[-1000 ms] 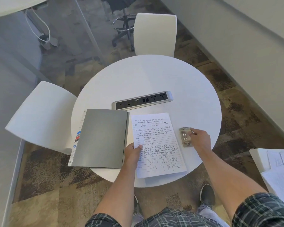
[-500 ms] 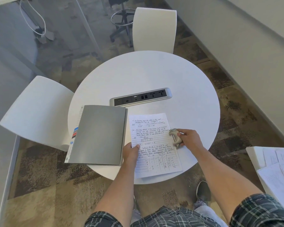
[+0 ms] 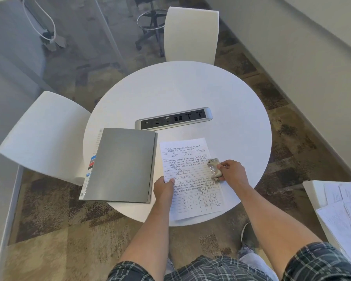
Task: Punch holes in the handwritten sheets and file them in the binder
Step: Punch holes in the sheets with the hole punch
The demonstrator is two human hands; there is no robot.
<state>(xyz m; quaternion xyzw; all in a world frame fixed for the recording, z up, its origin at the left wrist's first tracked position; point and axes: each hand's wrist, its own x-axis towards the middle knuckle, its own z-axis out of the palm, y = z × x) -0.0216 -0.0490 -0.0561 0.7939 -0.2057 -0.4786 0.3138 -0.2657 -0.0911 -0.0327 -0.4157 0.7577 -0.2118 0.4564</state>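
- The hole punch (image 3: 215,170) is gripped by the right hand (image 3: 232,172) and set against the right long edge of the handwritten sheet (image 3: 188,179), seemingly so that edge can be fed into its slot; whether paper is already inside cannot be told.
- The sheet is pinned flat at its left edge by the left hand (image 3: 164,188), thumb on top, so it is kept from sliding.
- The closed grey binder (image 3: 122,165) is kept just left of the sheet.
- The sheet's near end overhangs the round table (image 3: 190,90); bare tabletop is left open to the right.
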